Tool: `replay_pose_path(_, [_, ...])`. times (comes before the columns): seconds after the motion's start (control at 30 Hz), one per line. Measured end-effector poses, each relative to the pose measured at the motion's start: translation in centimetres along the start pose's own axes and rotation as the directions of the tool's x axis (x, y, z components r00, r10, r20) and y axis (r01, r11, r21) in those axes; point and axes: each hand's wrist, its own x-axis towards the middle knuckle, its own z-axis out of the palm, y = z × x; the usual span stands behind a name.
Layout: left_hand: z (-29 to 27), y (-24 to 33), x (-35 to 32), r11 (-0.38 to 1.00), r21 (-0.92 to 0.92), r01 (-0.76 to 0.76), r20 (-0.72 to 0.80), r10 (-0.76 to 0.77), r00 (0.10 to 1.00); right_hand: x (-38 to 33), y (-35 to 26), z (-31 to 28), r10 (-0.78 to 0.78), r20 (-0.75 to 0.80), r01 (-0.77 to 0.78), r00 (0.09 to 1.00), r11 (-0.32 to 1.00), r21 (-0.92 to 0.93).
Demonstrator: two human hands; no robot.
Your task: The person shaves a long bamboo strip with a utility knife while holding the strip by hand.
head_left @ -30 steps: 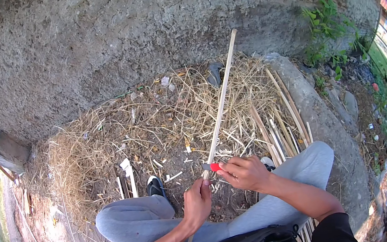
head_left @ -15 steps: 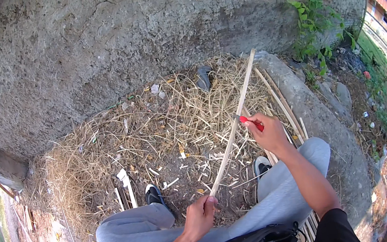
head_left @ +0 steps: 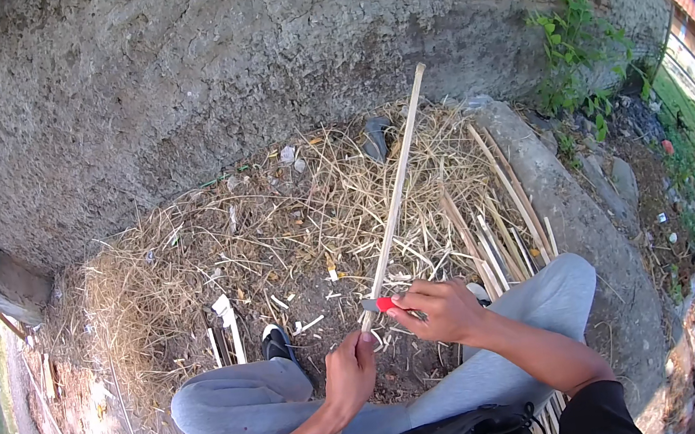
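A long, pale strip of split bamboo or wood slants from my lap up toward the wall. My left hand is closed round its lower part, and the tail end passes beneath my forearm. In my right hand is a red-handled knife, gripped with the fingers wrapped about the handle. Its short grey blade lies across the strip just above my left hand. A thin pale shaving curls beside the strip near the blade.
Straw and shavings cover the ground between my legs and the rough wall. More strips lie at the right beside a concrete edge. A dark grey object rests near the wall; a green plant grows at right.
My right hand has drawn the knife down along the strip toward my left hand. The strip's far end has swung left and up. My left hand has shifted slightly left.
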Motion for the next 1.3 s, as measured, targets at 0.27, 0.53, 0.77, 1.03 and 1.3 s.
replay_pose_path(0.27, [-0.9, 1.6, -0.3, 1.0, 0.027, -0.011, 0.033, 0.01, 0.999, 0.2, 0.2, -0.5, -0.03, -0.063, 0.029, 0.998, 0.999, -0.019])
replay_pose_path(0.53, [-0.9, 1.6, -0.4, 1.0, -0.018, -0.013, 0.047, 0.014, 0.999, 0.2, 1.1, -0.3, -0.015, -0.061, 0.013, 0.998, 1.0, -0.026])
replay_pose_path(0.77, [-1.4, -0.5, -3.0, 0.999, -0.01, 0.048, 0.237, -0.044, 0.971, 1.7, 7.9, -5.8, 0.495, -0.121, -0.506, 0.86, 0.859, -0.076])
replay_pose_path(1.03, [-1.2, -1.0, -1.6, 0.989, -0.116, 0.097, 0.139, -0.08, 0.987, 0.8, 2.9, -2.5, 0.37, -0.021, -0.362, 0.929, 0.917, 0.165])
replay_pose_path(1.3, [-0.8, -0.3, -0.6, 0.996, -0.053, 0.078, 0.062, -0.074, 0.995, -0.2, 0.4, 0.8, 0.003, -0.046, 0.001, 0.999, 0.996, 0.091])
